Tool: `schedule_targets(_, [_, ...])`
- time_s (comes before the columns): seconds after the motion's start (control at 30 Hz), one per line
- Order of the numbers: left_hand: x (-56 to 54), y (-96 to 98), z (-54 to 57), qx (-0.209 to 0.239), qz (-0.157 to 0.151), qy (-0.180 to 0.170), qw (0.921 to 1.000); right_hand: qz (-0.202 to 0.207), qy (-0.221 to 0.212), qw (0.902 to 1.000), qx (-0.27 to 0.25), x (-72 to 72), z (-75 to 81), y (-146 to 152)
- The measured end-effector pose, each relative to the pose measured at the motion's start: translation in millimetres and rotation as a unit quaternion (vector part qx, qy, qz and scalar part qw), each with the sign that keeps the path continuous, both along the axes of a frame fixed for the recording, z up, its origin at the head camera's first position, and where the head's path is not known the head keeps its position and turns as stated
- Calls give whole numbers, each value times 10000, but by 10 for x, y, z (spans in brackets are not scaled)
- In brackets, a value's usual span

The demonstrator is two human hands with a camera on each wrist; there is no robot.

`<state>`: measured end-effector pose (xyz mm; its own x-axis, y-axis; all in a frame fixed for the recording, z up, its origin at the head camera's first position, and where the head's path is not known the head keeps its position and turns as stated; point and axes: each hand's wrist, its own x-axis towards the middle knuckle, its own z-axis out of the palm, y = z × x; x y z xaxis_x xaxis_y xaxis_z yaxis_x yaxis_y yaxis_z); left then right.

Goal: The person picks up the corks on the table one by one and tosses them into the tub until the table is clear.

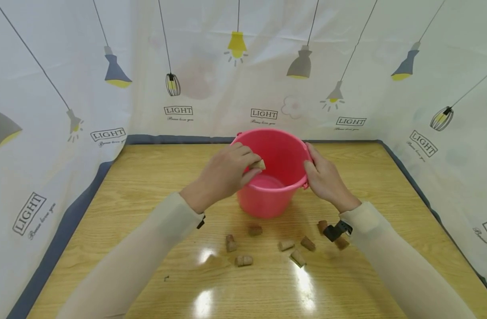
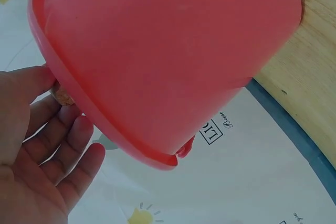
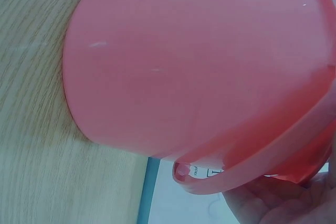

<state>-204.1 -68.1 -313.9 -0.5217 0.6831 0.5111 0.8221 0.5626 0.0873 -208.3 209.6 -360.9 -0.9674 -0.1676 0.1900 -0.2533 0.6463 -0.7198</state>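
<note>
A pink bucket stands on the wooden table, its mouth tipped a little toward me. My left hand is over the near left of its rim and pinches a cork between thumb and fingers. In the left wrist view that cork is partly hidden behind the rim, and the other fingers are spread. My right hand grips the bucket's right rim, thumb outside. In the right wrist view the bucket's handle lies along the side, with the right hand behind it.
Several corks lie scattered in front of the bucket, among them one cork at the near left and another cork at the near right. Two more sit by the right wrist strap. A printed white cloth encloses the wooden table.
</note>
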Motion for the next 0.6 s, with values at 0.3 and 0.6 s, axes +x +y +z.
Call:
schedule_targets(0.3, [-7,35,15,-404,344,-483,9974,34,62,10000,31,-8,-11,3])
schedule_targets(0.6, [-20,19,-26,-221,401,-311,9985,49,-38,10000,-7,-9,-10,6])
